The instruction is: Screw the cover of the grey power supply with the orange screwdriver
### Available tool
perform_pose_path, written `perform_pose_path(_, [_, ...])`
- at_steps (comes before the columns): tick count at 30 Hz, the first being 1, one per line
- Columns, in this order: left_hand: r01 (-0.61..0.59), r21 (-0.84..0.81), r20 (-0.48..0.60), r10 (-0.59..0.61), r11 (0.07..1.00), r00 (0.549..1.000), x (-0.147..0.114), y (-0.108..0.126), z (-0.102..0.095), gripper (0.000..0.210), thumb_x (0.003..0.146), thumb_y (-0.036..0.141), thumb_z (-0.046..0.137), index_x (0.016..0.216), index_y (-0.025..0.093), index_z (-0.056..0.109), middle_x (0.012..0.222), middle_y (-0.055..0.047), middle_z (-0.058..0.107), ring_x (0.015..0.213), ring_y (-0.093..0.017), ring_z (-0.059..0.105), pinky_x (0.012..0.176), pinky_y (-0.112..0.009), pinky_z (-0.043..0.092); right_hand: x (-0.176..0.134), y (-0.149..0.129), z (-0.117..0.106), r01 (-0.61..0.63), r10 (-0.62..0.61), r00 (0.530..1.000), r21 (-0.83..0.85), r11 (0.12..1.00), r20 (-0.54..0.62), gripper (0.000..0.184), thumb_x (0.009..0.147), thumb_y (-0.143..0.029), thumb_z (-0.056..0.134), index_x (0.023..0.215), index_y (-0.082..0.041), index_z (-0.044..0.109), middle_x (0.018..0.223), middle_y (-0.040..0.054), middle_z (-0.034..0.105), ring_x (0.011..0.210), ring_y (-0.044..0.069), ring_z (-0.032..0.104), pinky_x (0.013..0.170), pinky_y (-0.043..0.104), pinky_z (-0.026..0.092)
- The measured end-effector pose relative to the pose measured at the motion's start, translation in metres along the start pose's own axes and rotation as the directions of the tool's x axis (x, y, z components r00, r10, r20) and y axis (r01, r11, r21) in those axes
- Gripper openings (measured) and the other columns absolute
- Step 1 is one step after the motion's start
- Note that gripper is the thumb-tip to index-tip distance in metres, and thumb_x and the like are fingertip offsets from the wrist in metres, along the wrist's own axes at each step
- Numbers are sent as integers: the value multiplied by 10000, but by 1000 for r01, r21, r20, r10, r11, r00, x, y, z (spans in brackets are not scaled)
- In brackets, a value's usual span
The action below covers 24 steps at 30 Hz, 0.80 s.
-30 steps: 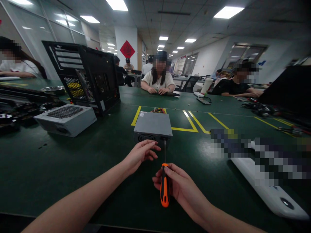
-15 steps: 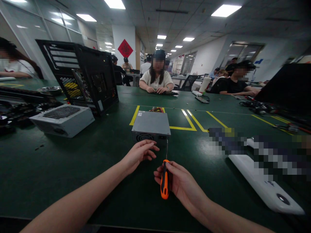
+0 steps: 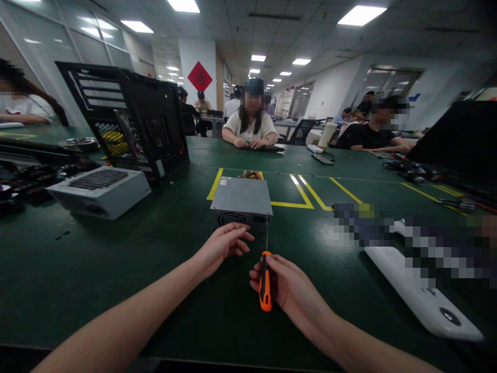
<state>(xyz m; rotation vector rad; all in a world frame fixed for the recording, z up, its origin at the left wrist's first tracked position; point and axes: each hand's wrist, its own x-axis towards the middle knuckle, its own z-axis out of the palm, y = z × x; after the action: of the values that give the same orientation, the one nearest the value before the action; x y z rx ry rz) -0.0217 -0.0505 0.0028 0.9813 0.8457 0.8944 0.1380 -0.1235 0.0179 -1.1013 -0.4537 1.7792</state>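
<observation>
A grey power supply unit (image 3: 241,198) lies on the green table in front of me, its fan side and socket facing me. Coloured cables (image 3: 250,175) show behind it. My right hand (image 3: 285,282) grips an orange and black screwdriver (image 3: 265,285) by its handle. The shaft points away from me, with its tip at the lower right corner of the unit's front face; whether it sits in a screw I cannot tell. My left hand (image 3: 227,243) is just in front of the fan side, fingers loosely bent and apart, holding nothing.
A second power supply (image 3: 101,191) and an open black computer case (image 3: 132,119) stand on the left, near a metal bowl (image 3: 79,144). On the right lies a white device (image 3: 423,295), partly blurred out. Across the table sits a person (image 3: 250,119). Yellow tape (image 3: 291,205) marks the tabletop.
My right hand and the screwdriver have shifted slightly forward and right, towards the power supply. My left hand has stayed in place.
</observation>
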Motion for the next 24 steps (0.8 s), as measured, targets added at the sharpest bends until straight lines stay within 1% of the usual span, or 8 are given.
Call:
perform_pose_path(3, [-7,17,1,7,1000,1000,-1,1,1,240,827,277,557,1023,139,553,941,-77,633,656,-92,587,555,-191,423,1,1,-2,31,-30,999,-42,999,23,135,763,-243,628,819,-145,556,734,22,625,666,129,620,720,323,529])
perform_pose_path(6, [-7,48,-6,7,999,1000,-2,2,2,234,827,272,554,1017,136,549,929,-75,630,653,-91,583,557,-194,419,-1,1,-3,62,-62,998,-81,995,5,173,741,-282,657,799,-159,551,717,3,605,632,111,595,662,285,524])
perform_pose_path(10, [-3,90,-11,4,996,1000,-2,3,4,227,822,263,553,1006,130,546,904,-70,628,646,-89,576,560,-196,416,-4,1,-7,106,-118,989,-131,986,-90,214,693,-301,698,741,-169,536,670,-21,562,584,93,547,544,228,489])
perform_pose_path(14, [-28,173,29,23,985,999,-1,0,5,235,820,275,548,1001,124,542,895,-70,624,649,-92,574,563,-199,414,-6,-4,-15,168,-205,964,-211,963,-170,215,669,-268,713,746,-168,539,622,-25,539,525,78,504,450,182,412])
perform_pose_path(17, [-57,245,59,43,968,997,1,-3,6,244,815,288,546,999,128,535,890,-67,623,652,-95,577,564,-203,414,-11,-8,-19,201,-249,951,-246,948,-184,203,670,-224,688,800,-167,543,635,-16,559,540,88,528,503,202,437])
perform_pose_path(21, [-154,334,106,125,930,986,3,-10,4,255,815,322,527,986,134,521,851,-55,611,627,-105,574,552,-218,419,-20,-15,-23,346,-401,908,-319,882,-124,263,660,-220,639,892,-168,528,841,21,612,707,129,606,712,283,495])
perform_pose_path(23, [-218,426,127,181,878,975,3,-12,4,240,819,321,512,975,138,522,833,-52,606,633,-119,576,560,-235,429,-23,-18,-25,433,-522,850,-473,767,-67,307,659,-242,644,927,-173,511,932,40,600,812,162,614,800,335,486])
perform_pose_path(24, [-261,489,137,223,832,965,2,-13,4,226,822,312,506,970,143,529,834,-51,607,652,-128,579,581,-247,438,-24,-19,-26,468,-592,805,-581,667,-31,318,669,-252,642,945,-178,504,960,49,596,861,181,610,834,362,474])
